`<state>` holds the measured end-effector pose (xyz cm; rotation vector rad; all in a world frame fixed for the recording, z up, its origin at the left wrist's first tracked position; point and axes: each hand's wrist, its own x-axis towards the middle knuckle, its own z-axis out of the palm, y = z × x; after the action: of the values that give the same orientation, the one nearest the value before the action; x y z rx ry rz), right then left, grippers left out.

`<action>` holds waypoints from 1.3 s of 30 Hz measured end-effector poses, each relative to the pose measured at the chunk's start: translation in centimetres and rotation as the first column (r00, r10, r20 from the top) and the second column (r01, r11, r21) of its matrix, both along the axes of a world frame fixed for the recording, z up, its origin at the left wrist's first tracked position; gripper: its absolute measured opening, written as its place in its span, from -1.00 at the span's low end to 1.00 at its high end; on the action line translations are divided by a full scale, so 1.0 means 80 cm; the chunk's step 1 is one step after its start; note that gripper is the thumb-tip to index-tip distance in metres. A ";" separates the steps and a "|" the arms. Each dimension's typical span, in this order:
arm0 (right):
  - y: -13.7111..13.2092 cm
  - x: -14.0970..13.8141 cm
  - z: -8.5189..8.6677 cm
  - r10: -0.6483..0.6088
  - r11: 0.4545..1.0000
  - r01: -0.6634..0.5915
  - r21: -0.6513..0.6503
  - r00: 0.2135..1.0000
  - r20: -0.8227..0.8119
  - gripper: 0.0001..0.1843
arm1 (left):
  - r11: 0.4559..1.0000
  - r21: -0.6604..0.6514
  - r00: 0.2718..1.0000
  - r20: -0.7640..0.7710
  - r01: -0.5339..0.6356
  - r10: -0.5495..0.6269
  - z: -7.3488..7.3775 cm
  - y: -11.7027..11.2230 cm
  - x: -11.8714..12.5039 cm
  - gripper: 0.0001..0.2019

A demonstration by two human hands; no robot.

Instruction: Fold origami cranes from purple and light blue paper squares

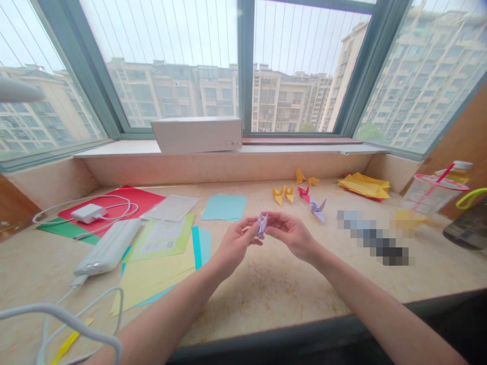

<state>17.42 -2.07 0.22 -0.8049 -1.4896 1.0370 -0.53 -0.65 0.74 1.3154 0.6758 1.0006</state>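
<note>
Left hand pinches lilac paper bird; looks light, crushable, best held mid-body; right hand apparently pinches its right edge.

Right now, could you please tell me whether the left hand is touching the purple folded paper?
Touching: the head view shows the left hand pinching the purple folded paper between thumb and fingers.

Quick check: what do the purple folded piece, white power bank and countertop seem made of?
Purple folded piece: likely matte paper, from its thin edges and pointed folds.
White power bank: probably smooth plastic, with a soft sheen and rounded edges.
Countertop: stone or imitation stone, fairly smooth; the mottled beige patterning leaves that open.
</note>
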 end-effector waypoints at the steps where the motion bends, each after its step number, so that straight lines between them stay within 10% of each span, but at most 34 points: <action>1: 0.000 -0.001 -0.001 0.004 1.000 -0.004 0.000 1.000 0.015 -0.58 | 1.000 -0.021 1.000 0.027 0.017 -0.016 -0.001 0.000 0.000 -0.61; 7: 0.000 0.001 -0.001 -0.104 0.994 0.100 0.041 0.988 0.115 -0.65 | 0.992 -0.091 0.996 0.032 0.087 -0.084 -0.003 -0.006 0.003 -0.63; 15: 0.004 0.001 -0.006 -0.136 0.990 0.138 -0.011 0.983 0.123 -0.67 | 0.983 0.183 0.989 -0.142 -0.005 0.032 0.001 -0.008 0.003 -0.66; 39: 0.002 0.003 -0.004 -0.202 0.977 0.205 -0.049 0.977 0.070 -0.76 | 0.986 0.124 0.986 -0.110 -0.112 0.126 0.007 -0.005 -0.002 -0.74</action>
<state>17.63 -1.93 -0.10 -1.0169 -1.4042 0.9088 -0.68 -1.04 1.32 1.4587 0.8027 1.0789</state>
